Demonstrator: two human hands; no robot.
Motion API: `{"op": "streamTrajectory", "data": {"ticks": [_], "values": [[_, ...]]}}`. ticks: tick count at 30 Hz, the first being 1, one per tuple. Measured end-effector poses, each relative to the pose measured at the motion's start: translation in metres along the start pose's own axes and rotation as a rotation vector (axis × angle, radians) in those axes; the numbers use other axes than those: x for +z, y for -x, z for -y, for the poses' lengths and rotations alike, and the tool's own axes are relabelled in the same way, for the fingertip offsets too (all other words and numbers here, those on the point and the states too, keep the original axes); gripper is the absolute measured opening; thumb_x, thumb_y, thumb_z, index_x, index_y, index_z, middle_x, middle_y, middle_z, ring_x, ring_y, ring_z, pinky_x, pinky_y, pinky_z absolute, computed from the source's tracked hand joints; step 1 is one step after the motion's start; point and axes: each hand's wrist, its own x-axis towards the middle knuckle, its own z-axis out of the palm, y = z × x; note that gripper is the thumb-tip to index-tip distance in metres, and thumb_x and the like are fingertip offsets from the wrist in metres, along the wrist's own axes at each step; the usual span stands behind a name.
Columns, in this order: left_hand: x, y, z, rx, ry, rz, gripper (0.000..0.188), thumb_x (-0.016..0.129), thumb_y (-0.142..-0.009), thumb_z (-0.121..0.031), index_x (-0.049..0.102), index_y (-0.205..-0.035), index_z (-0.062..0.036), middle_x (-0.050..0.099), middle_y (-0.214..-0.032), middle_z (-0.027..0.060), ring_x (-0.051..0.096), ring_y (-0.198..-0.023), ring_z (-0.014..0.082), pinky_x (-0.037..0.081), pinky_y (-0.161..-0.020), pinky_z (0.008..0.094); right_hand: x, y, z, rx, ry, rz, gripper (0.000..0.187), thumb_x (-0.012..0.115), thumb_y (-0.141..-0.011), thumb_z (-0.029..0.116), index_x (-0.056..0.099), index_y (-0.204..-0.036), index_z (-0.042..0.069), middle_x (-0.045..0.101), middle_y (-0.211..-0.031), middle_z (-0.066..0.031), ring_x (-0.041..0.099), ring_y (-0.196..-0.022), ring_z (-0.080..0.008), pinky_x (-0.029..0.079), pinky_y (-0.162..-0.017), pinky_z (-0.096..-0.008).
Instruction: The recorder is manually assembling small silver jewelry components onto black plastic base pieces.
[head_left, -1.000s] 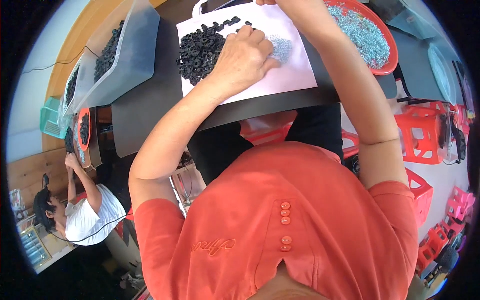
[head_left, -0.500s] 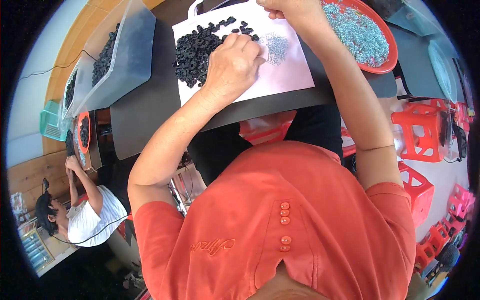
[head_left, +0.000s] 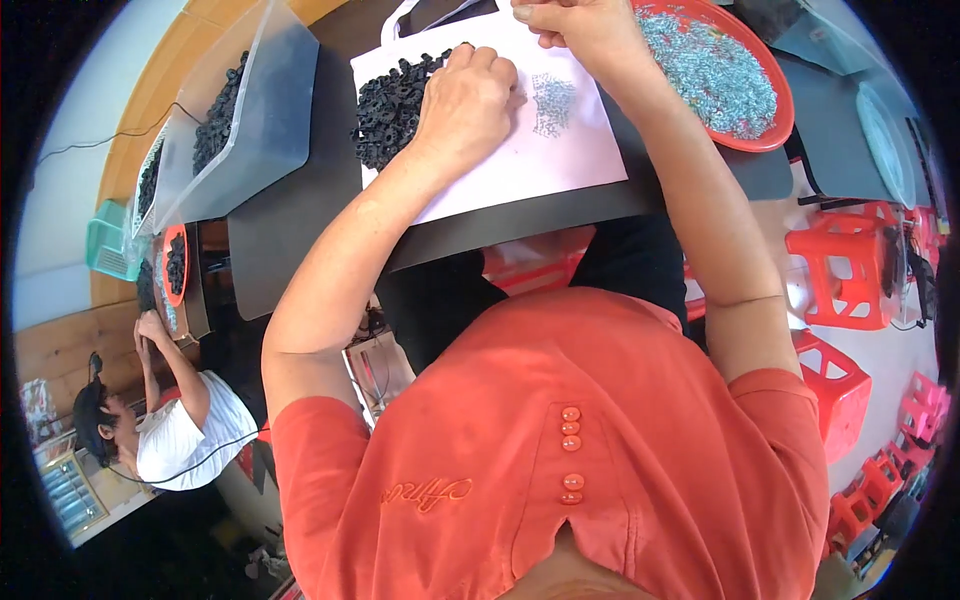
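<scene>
A pale pink cloth bag [head_left: 570,160] lies flat on the dark table. On its left half is a heap of small black plastic parts [head_left: 385,110]. My left hand [head_left: 468,105] rests over the right side of this heap, fingers curled together and their tips hidden beneath. To the right of that hand, a thin patch of small silvery metal pieces [head_left: 552,105] is spread on the cloth. My right hand [head_left: 585,28] is at the bag's far edge, thumb and forefinger pinched; whatever is between them is too small to make out.
A red tray [head_left: 783,95] full of small silvery pieces stands at right. A translucent bin [head_left: 270,120] with black parts is at left. Beyond it, another person [head_left: 190,430] works beside a red-rimmed dish [head_left: 182,288]. Red stools [head_left: 838,275] stand at right.
My left hand has shifted slightly up and left over the black heap; loose black parts beyond its fingers no longer show. The right hand stays pinched, almost in place. The view has shifted a little.
</scene>
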Motion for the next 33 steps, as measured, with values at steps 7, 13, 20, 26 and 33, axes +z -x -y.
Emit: {"op": "streamTrajectory", "data": {"ticks": [7,13,20,26,33], "values": [[0.002,0.002,0.002,-0.003,-0.013,-0.031,0.014,0.071,-0.073,-0.012,0.064,-0.081,-0.0022,0.059,-0.086,0.0101,0.057,-0.089,0.0297,0.049,-0.075,0.0407,0.0,0.001,0.003,-0.01,0.006,0.001,0.009,0.069,-0.076,0.007,0.067,-0.078,-0.001,0.062,-0.064,-0.0047,0.056,-0.056,-0.0104,0.046,-0.052,-0.0254],[0.0,-0.001,0.005,0.143,-0.007,-0.055,0.012,0.07,-0.071,-0.009,0.063,-0.08,-0.0041,0.058,-0.087,0.0103,0.056,-0.09,0.0301,0.049,-0.073,0.0417,0.001,0.0,0.001,-0.014,-0.001,-0.003,0.008,0.068,-0.077,0.007,0.067,-0.078,-0.001,0.063,-0.064,-0.0048,0.057,-0.057,-0.0106,0.046,-0.052,-0.0257],[0.003,-0.003,0.009,-0.003,0.056,-0.123,0.01,0.067,-0.076,-0.012,0.065,-0.081,-0.0043,0.059,-0.086,0.0099,0.057,-0.086,0.0282,0.049,-0.071,0.0376,0.001,-0.001,-0.002,0.012,-0.005,0.057,0.008,0.068,-0.078,0.006,0.067,-0.081,-0.001,0.064,-0.068,-0.0034,0.057,-0.059,-0.0095,0.046,-0.054,-0.0241],[-0.046,-0.026,0.022,-0.674,1.109,0.002,0.01,0.066,-0.084,-0.011,0.064,-0.084,-0.0011,0.059,-0.07,0.0044,0.053,-0.061,0.0117,0.041,-0.057,0.0245,0.009,0.008,0.014,-0.023,-0.091,0.215,0.012,0.067,-0.081,0.005,0.071,-0.093,0.001,0.065,-0.074,-0.0005,0.056,-0.066,-0.0069,0.044,-0.059,-0.0209],[-0.043,-0.021,0.04,-0.36,1.969,0.201,0.011,0.063,-0.088,-0.01,0.061,-0.083,0.0001,0.06,-0.069,0.0073,0.05,-0.051,0.0117,0.034,-0.043,0.0225,0.017,0.014,0.014,-0.007,-0.201,0.211,0.011,0.066,-0.084,0.004,0.067,-0.094,0.002,0.066,-0.079,-0.0009,0.058,-0.069,-0.0064,0.044,-0.061,-0.0199]]}}
